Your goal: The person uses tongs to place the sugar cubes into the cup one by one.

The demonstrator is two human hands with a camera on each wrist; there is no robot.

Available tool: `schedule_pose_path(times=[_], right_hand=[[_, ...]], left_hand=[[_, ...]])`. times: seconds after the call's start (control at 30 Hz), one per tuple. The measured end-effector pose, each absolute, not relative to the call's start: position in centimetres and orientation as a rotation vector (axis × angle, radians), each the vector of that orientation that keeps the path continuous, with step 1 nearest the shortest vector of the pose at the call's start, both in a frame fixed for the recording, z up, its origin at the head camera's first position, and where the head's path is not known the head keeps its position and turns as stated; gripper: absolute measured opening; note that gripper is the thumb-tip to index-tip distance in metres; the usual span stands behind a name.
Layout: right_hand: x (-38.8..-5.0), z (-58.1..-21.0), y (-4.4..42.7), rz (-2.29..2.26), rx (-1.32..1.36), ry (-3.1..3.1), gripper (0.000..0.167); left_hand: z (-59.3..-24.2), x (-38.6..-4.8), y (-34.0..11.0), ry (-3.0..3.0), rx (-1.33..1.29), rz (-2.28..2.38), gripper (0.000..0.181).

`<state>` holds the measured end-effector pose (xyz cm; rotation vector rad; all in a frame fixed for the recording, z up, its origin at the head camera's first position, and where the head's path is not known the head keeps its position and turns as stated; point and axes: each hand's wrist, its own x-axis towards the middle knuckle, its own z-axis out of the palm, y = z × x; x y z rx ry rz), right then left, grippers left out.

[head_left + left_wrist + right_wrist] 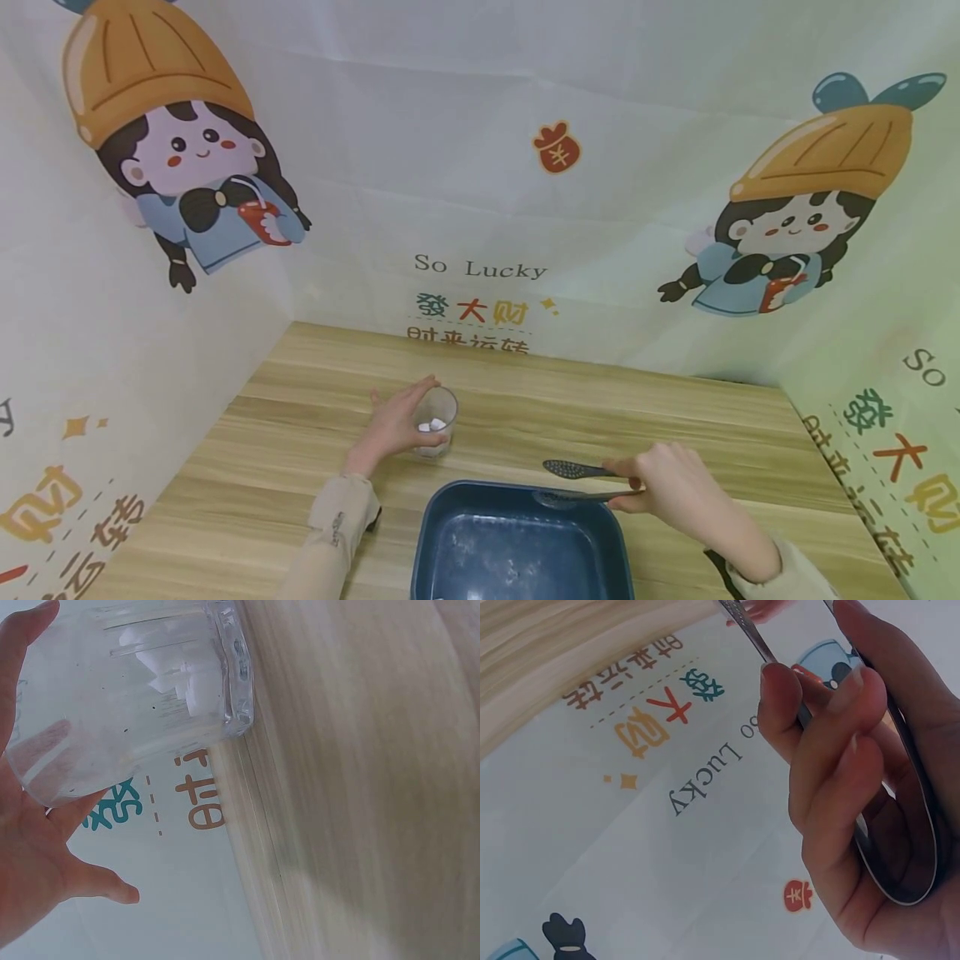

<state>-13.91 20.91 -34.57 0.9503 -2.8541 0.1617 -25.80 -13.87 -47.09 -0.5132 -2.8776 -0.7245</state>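
My left hand [390,427] holds a clear drinking glass [441,408] upright on the table, thumb on the near side and fingers at the far side. Several small white pieces [432,425] lie at the bottom of the glass; the left wrist view shows them blurred through its wall [187,679]. In my right hand [671,483] is a pair of dark tongs [573,470], its bend in the palm in the right wrist view. The tongs' tips are spread apart with nothing seen between them. The lower tip hangs over the far rim of a dark blue basin [422,546].
The wood-grain table [315,375] carries the glass and basin. Printed white cloth [360,200] walls it at the back and both sides. A bit of something white shows in the basin at the frame's bottom edge, too small to identify.
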Motion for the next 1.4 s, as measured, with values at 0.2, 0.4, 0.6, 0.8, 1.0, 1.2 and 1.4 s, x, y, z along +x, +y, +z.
schedule_pose_path(times=[0.2,0.4,0.6,0.8,1.0,1.2,1.4], right_hand=[[-13.3,-34.7,20.8,0.187,1.012,-2.886,0.036],[-12.7,-35.1,20.2,0.257,1.131,-2.957,0.039],[-12.3,-35.5,19.5,0.366,1.204,-3.061,0.04],[-12.1,-36.2,18.4,0.238,1.306,-3.034,0.039],[-12.0,-36.5,16.9,0.154,1.354,-3.059,0.038],[-12.3,-37.1,15.6,0.21,1.402,-3.052,0.036],[-12.6,-37.7,14.0,0.21,1.464,-3.004,0.036]], left_hand=[[-47.1,-25.8,-13.9,-2.879,-0.514,-0.725,0.087],[-47.1,-25.8,-13.9,-2.881,-0.516,-0.729,0.087],[-46.9,-25.7,-13.8,-2.873,-0.513,-0.74,0.086],[-47.0,-25.8,-13.8,-2.874,-0.514,-0.726,0.087],[-47.2,-26.0,-13.8,-2.876,-0.513,-0.727,0.088],[-47.1,-25.9,-13.8,-2.879,-0.512,-0.727,0.087],[-47.1,-25.9,-13.7,-2.877,-0.508,-0.733,0.086]])
